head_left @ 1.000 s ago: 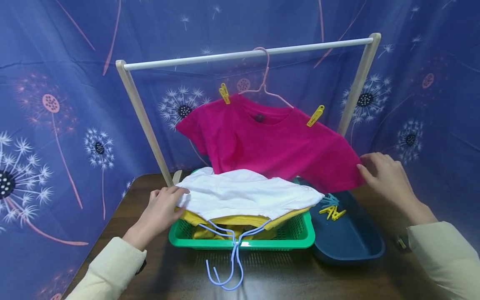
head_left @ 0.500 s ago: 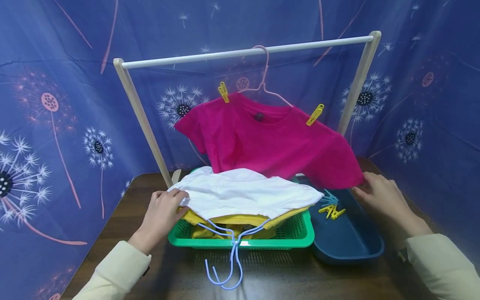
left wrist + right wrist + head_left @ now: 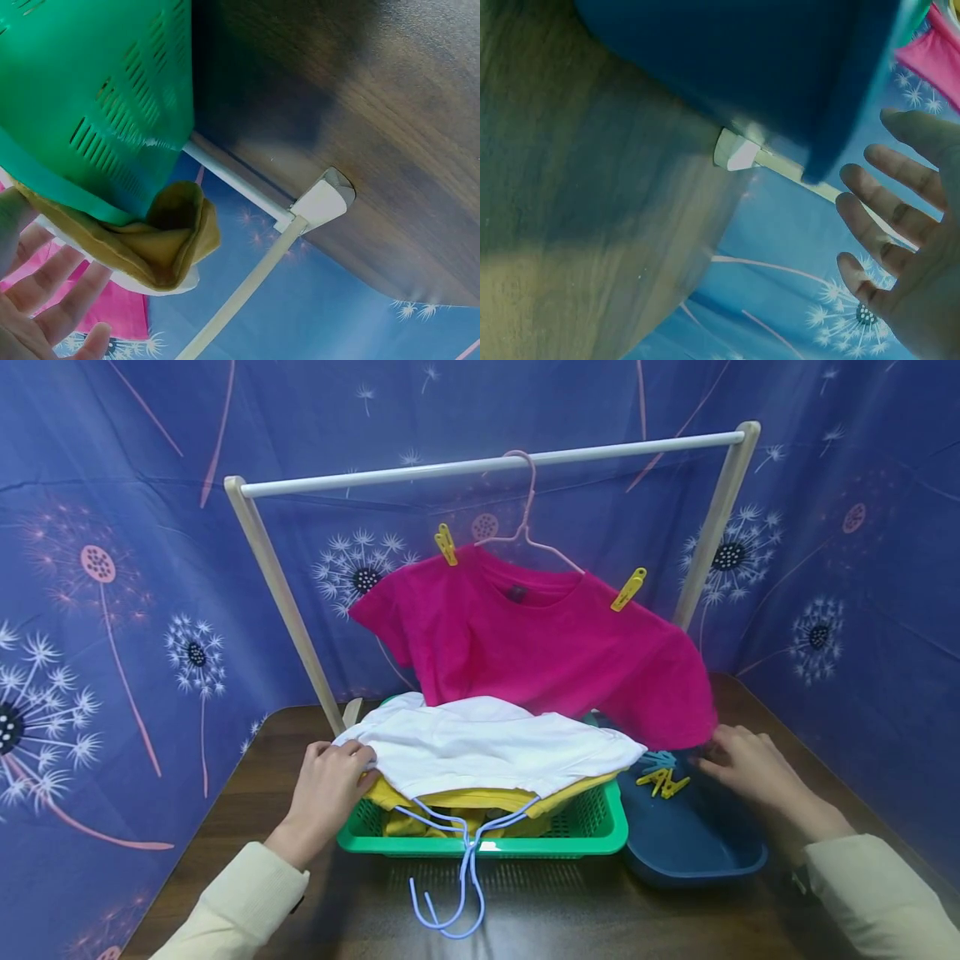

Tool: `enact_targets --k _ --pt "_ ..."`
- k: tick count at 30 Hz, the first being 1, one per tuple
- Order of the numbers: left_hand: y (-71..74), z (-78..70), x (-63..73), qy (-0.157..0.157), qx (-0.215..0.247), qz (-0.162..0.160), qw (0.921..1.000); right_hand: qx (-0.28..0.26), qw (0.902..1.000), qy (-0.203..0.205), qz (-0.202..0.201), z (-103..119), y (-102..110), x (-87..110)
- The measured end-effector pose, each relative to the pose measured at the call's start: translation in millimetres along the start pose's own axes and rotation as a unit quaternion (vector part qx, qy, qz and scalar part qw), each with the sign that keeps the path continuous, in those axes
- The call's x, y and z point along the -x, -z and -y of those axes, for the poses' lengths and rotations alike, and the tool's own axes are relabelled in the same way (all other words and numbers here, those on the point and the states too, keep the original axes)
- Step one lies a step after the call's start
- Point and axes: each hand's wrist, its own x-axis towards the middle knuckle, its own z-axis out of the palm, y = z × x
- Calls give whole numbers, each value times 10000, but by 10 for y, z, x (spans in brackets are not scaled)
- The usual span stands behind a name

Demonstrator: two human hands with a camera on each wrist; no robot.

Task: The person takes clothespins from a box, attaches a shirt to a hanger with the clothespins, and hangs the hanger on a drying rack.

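A pink T-shirt [image 3: 540, 635] hangs from a pink hanger [image 3: 527, 518], with a yellow clothespin [image 3: 446, 545] and a second clothespin [image 3: 628, 590] at its shoulders. My right hand [image 3: 757, 768] is just below its right sleeve, over the blue basin [image 3: 705, 852]; in the right wrist view the fingers [image 3: 874, 199] are spread and hold nothing. My left hand [image 3: 330, 785] rests at the left sleeve end of a white T-shirt [image 3: 487, 739]. This lies over a yellow garment [image 3: 480, 800] on the green basket [image 3: 555, 847]. The left fingers [image 3: 75, 296] look loosely extended.
Blue hanger hooks [image 3: 468, 885] stick out over the basket's front. Blue clothespins [image 3: 657, 762] and yellow clothespins [image 3: 663, 782] lie in the basin. A drying rack with a white rail [image 3: 375, 479] stands behind on the wooden table [image 3: 375, 910], before a dandelion-print curtain [image 3: 187, 410].
My right hand has moved down and left from the pink sleeve's edge, and the sleeve has dropped a little. My left hand has barely shifted at the white T-shirt's sleeve.
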Motion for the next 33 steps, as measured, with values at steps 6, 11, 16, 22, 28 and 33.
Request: enact_targets --k 6,11,16,22,28,33 --pt "3 -15 1 9 -44 -13 10000 30 9999 16 155 51 -71 -1" --pt "6 -18 9 -66 -224 -40 9997 127 9993 15 359 99 -130 8" --pt "-1 -1 19 -247 -328 -394 9984 349 9985 238 353 114 -186 16" --pt "0 18 23 -374 -325 -836 9953 586 9963 507 377 110 -242 15" --pt "23 26 8 -486 -418 -1090 9920 879 9915 936 218 93 -309 6" --pt "47 34 3 -570 -448 -1181 9904 1028 9875 1152 329 74 -367 -11"
